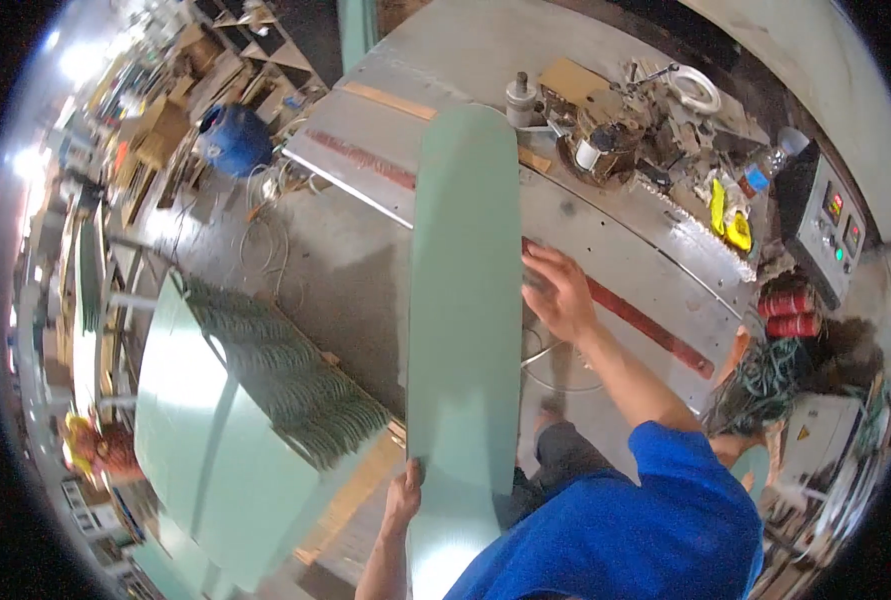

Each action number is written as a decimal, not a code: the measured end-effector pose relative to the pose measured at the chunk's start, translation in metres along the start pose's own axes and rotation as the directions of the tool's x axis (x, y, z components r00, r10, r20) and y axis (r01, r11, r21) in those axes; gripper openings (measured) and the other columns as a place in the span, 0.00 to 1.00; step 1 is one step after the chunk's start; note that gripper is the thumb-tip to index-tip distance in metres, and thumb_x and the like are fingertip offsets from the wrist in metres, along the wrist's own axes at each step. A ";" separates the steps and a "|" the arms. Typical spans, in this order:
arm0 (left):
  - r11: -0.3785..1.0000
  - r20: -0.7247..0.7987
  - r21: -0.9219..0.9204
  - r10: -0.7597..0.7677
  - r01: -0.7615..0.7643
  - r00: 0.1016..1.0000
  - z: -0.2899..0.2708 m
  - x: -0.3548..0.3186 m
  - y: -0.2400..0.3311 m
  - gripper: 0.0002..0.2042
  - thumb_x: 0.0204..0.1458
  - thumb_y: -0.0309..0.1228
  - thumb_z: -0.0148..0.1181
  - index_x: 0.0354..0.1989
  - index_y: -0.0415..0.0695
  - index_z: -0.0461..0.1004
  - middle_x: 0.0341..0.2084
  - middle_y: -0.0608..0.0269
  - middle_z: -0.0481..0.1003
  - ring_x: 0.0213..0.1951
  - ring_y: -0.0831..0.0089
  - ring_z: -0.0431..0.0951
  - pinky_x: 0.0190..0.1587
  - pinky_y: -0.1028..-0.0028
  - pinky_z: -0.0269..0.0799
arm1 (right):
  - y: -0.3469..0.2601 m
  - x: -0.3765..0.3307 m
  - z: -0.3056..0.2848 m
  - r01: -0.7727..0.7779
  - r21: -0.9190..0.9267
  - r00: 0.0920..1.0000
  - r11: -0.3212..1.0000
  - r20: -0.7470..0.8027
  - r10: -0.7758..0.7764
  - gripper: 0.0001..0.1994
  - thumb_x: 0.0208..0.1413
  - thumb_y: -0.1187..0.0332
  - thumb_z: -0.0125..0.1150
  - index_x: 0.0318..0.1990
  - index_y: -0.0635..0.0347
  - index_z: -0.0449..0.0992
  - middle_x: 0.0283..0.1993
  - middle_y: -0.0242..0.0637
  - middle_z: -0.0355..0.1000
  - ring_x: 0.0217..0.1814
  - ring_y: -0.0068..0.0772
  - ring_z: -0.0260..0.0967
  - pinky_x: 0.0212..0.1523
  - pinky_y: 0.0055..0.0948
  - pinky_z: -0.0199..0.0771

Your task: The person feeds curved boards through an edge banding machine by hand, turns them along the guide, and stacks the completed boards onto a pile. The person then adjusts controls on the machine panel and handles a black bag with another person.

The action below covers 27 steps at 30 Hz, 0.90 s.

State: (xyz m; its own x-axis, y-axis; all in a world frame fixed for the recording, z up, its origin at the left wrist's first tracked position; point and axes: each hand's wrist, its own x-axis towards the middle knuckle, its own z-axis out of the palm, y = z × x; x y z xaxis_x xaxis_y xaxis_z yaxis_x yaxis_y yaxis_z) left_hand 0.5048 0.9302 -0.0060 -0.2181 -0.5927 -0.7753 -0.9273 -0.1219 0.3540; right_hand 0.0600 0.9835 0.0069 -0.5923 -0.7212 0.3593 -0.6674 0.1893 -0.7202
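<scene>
Both hands grip a long pale green panel (463, 300), left hand (403, 497) low, right hand (557, 290) on its edge

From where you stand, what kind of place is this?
Probably a factory workshop. The hands hold a long pale green panel over a metal machine table, a stack of similar green panels stands nearby, and a control box has lit displays.

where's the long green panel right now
In the head view the long green panel stands centre frame, held by the left hand low and the right hand on its right edge, over the metal workbench.
</scene>
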 end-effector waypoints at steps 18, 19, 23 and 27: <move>0.853 -0.422 -0.342 0.236 -0.394 0.876 0.235 -0.053 0.172 0.35 0.61 0.57 0.43 0.34 0.25 0.73 0.23 0.41 0.72 0.33 0.60 0.73 0.43 0.60 0.69 | 0.072 -0.503 -0.355 -0.719 -0.463 -0.295 0.518 0.879 0.375 0.26 0.61 0.48 0.56 0.58 0.56 0.73 0.57 0.39 0.72 0.61 0.32 0.66 0.64 0.30 0.60; 0.863 -0.399 -0.350 0.214 -0.364 0.892 0.236 -0.054 0.185 0.36 0.61 0.58 0.43 0.35 0.26 0.73 0.24 0.42 0.73 0.34 0.61 0.74 0.43 0.61 0.69 | 0.083 -0.514 -0.368 -0.712 -0.481 -0.317 0.511 0.870 0.377 0.26 0.61 0.48 0.56 0.58 0.56 0.73 0.57 0.39 0.72 0.61 0.32 0.66 0.64 0.30 0.60; 0.809 -0.342 -0.502 0.138 -0.305 0.929 0.251 -0.055 0.225 0.39 0.59 0.61 0.44 0.39 0.24 0.74 0.29 0.47 0.76 0.36 0.63 0.75 0.42 0.63 0.70 | 0.112 -0.544 -0.411 -0.757 -0.573 -0.430 0.315 0.799 0.421 0.26 0.62 0.47 0.55 0.57 0.58 0.73 0.57 0.37 0.72 0.61 0.30 0.65 0.63 0.29 0.60; 0.806 -0.319 -0.531 0.095 -0.261 0.943 0.263 -0.043 0.248 0.42 0.58 0.63 0.44 0.43 0.20 0.72 0.33 0.50 0.76 0.36 0.65 0.74 0.42 0.66 0.70 | 0.136 -0.579 -0.442 -0.855 -0.489 -0.426 0.173 0.853 0.303 0.25 0.63 0.49 0.54 0.59 0.58 0.72 0.56 0.37 0.72 0.60 0.30 0.67 0.62 0.30 0.62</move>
State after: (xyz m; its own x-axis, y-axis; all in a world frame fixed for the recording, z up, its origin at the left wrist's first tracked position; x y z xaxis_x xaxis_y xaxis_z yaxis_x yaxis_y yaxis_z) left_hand 0.2038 1.1352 -0.0221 -0.1965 -0.8244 -0.5309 -0.5288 -0.3668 0.7654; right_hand 0.1128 1.7217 -0.0368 0.4351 -0.2036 -0.8771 0.1700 0.9752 -0.1420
